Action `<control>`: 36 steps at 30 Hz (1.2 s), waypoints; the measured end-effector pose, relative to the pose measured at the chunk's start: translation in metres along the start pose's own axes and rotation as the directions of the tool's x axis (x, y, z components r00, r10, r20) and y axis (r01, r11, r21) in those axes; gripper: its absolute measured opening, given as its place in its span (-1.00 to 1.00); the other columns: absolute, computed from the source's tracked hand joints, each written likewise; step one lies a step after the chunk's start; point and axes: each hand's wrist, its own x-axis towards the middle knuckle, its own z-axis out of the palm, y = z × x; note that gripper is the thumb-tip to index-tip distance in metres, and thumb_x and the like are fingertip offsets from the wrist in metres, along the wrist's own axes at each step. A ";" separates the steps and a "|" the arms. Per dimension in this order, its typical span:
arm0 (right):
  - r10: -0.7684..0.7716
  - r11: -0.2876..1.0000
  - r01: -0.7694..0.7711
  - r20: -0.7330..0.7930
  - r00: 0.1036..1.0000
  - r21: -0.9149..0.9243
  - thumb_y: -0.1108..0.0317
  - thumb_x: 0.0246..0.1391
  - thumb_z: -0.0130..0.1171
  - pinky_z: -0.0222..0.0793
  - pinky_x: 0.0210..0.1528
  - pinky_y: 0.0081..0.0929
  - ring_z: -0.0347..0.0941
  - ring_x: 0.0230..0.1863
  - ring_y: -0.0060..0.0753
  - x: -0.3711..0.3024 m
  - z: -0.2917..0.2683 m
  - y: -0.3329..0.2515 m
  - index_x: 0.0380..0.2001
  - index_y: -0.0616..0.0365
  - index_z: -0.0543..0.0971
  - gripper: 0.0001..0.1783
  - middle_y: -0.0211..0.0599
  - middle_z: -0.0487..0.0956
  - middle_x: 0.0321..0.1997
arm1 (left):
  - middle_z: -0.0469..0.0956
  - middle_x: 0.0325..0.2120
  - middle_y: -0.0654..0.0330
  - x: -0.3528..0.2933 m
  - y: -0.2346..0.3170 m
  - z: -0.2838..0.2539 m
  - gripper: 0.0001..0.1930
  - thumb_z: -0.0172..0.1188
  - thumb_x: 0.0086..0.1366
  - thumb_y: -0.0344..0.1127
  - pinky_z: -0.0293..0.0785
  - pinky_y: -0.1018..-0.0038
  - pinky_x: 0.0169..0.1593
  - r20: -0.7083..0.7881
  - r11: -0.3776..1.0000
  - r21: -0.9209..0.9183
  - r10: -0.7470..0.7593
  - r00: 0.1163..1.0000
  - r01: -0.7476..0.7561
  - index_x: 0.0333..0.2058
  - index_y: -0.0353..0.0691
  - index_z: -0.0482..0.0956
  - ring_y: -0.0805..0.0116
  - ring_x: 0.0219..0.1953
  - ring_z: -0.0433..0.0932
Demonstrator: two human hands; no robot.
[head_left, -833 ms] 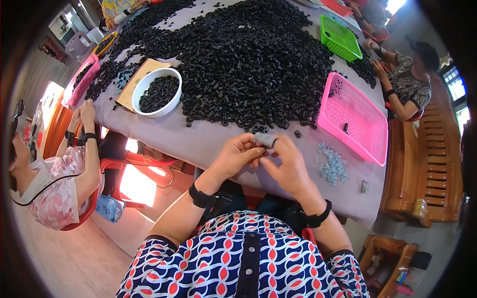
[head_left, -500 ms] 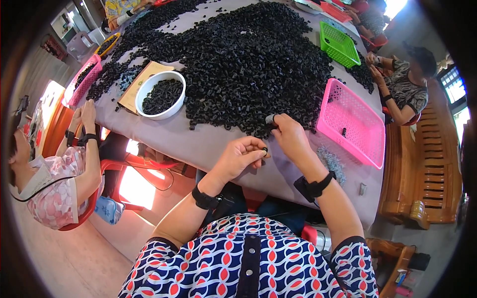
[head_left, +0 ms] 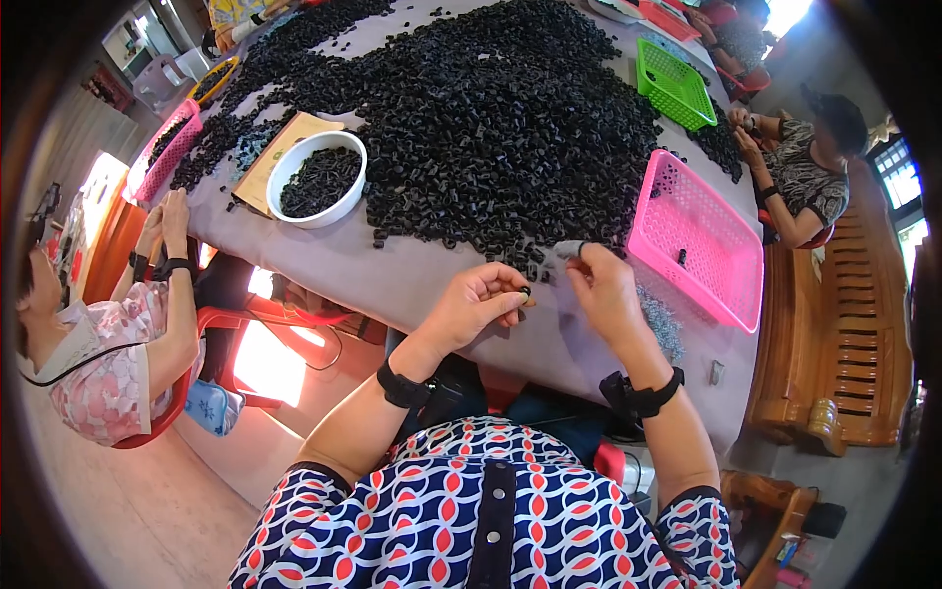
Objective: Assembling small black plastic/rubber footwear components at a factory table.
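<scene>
Just in front of the heap of small black pieces (head_left: 500,128), my left hand (head_left: 479,306) pinches one small black piece (head_left: 525,292) between thumb and bent fingers, at the fingertips facing my right hand (head_left: 606,287). That hand, apart from the piece and near the heap's front edge, has loosely bent fingers, one in a grey finger wrap (head_left: 567,249); I can't tell whether it holds anything. Right of the heap sits a pink basket (head_left: 708,236); left of it, a white bowl (head_left: 332,216).
</scene>
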 end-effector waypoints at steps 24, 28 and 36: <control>-0.083 0.995 0.087 0.085 0.993 -0.050 0.64 -0.10 0.06 0.33 -0.21 -0.11 0.40 -0.25 0.18 -0.001 0.024 -0.015 -0.42 0.31 0.41 -0.88 0.05 0.45 -0.38 | 0.55 -0.38 0.32 -0.003 -0.006 0.000 -0.85 0.15 0.30 -0.40 0.46 0.63 -0.34 0.044 1.000 -0.016 0.016 0.999 -0.015 -0.17 -0.25 0.50 0.59 -0.43 0.52; -0.101 0.994 0.103 0.090 0.991 -0.023 0.64 -0.13 0.09 0.35 -0.26 -0.17 0.42 -0.30 0.09 -0.001 0.017 -0.017 -0.41 0.30 0.42 -0.85 0.01 0.46 -0.39 | 0.54 -0.41 0.32 -0.003 -0.006 0.004 -0.85 0.16 0.28 -0.39 0.46 0.63 -0.35 0.034 1.000 -0.008 0.024 0.999 -0.023 -0.19 -0.26 0.49 0.59 -0.45 0.51; 0.131 0.904 -0.183 0.157 0.979 0.388 0.55 -0.09 0.07 0.41 -0.23 -0.55 0.46 -0.34 -0.52 -0.005 0.006 -0.026 -0.21 0.25 0.54 -0.72 -0.34 0.51 -0.39 | 0.58 -0.37 0.28 -0.003 -0.008 0.004 -0.80 0.17 0.29 -0.40 0.48 0.62 -0.32 0.019 0.999 0.033 -0.027 0.999 0.027 -0.13 -0.29 0.54 0.58 -0.43 0.51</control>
